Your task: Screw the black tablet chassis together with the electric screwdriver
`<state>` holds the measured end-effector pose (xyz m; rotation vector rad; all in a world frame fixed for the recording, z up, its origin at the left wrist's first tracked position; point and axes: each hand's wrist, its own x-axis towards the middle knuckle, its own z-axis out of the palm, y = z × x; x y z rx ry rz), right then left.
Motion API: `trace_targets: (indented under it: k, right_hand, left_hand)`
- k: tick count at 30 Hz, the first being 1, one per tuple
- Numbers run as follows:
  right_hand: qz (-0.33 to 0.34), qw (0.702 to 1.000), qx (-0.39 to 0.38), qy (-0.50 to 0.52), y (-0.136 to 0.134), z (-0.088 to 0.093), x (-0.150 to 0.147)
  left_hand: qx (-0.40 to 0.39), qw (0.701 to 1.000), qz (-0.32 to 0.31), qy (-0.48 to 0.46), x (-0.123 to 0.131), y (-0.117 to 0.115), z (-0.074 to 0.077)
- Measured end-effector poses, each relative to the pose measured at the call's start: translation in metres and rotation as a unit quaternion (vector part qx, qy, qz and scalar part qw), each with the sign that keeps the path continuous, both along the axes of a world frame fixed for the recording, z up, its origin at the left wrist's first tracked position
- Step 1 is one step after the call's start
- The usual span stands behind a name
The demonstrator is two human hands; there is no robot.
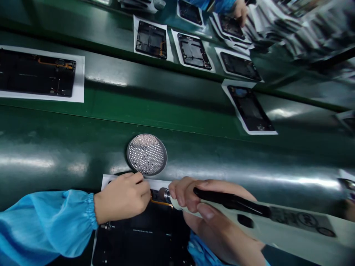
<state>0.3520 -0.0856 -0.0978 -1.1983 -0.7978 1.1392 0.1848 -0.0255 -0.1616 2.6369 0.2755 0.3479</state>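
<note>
My left hand [122,197] rests in a pinch at the top edge of a black device frame [141,240], close to an orange flex strip [158,195]. Whatever its fingertips touch is hidden. My right hand [208,218] grips a white electric screwdriver [277,225] with a black strip along its body. The screwdriver's metal nose [166,195] points at the spot beside my left fingers. The device lies on a white paper sheet [111,181]. Just above my hands sits a round metal screw tray [146,154] holding rows of tiny screws.
A green conveyor belt [166,155] runs across the view. Several black device frames on white sheets lie on it and on a farther belt. At the top right, a co-worker's hand [240,11] and blue sleeve show beside stacked paper sheets [277,33].
</note>
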Motion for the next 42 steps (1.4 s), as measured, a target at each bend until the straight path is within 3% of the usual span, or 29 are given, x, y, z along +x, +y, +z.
trace_targets:
  k: [8, 16, 42]
  right_hand:
    - [0.035, 0.999, -0.005, 0.009, -0.007, -0.003, 0.010]
    - [0.072, 0.997, -0.029, 0.007, -0.011, -0.004, 0.019]
    - [0.069, 0.996, -0.047, -0.012, -0.012, -0.007, 0.017]
  left_hand:
    - [0.018, 1.000, 0.000, -0.014, 0.007, -0.008, -0.001]
    - [0.048, 0.999, 0.008, 0.024, 0.006, -0.021, 0.009]
    - [0.036, 0.999, 0.023, 0.018, 0.007, -0.027, 0.010]
